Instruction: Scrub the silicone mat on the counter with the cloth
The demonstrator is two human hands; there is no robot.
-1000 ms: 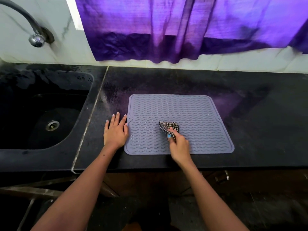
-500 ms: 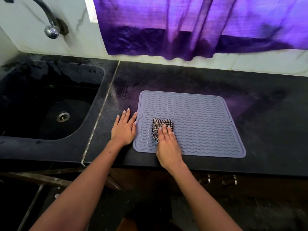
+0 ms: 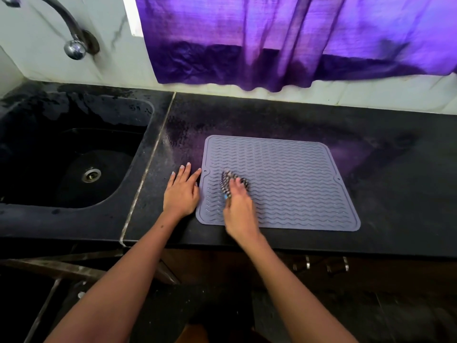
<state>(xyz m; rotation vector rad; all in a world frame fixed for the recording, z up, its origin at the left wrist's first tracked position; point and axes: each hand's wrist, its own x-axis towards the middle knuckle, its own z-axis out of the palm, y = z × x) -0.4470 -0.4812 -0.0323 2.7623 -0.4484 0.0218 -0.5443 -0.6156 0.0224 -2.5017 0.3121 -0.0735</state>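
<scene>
Your left hand still lies flat on the counter beside the silicone mat, while your right hand (blurred, gripping the cloth) has swung back leftward, so scrubbing continues there.

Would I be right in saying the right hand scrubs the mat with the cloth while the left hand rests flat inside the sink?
Not quite: in the head view the left hand rests flat on the counter beside the mat, not in the sink. The right hand does hold the cloth.
</scene>
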